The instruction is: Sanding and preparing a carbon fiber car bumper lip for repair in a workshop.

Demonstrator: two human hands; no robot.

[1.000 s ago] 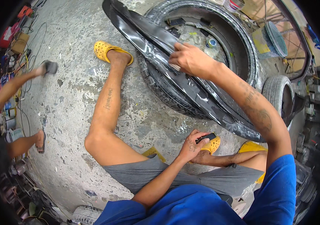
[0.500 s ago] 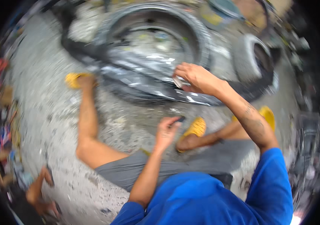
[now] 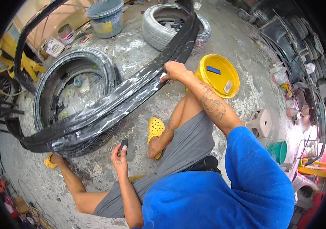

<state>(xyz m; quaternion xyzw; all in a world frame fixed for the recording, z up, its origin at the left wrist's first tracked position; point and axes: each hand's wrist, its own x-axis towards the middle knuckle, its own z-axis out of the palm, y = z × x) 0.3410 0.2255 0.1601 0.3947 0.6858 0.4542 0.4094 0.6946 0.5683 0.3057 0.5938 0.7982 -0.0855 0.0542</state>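
Right hand [image 3: 176, 71] moved along black panel [image 3: 90, 113], pinching white piece [image 3: 163, 76]; left hand [image 3: 119, 158] pinches block [image 3: 124, 143].

We see the concrete floor [image 3: 227, 38] in soft, fairly bright light, strongest by its right edge, where a pale, pinkish glow burns toward white and swallows detail. Toward the floor's lower-left corner, things sink into dimness. Shadows look soft-edged to us. The long black panel [image 3: 132, 89] carries bright streaks, though we cannot tell glare from wet film there. Both the left hand [image 3: 119, 159] and right hand [image 3: 175, 71] come out fairly crisp. The fisheye rounds our view into black corners, bending and softening the dark stacked parts [image 3: 302, 40] along the floor's right side.
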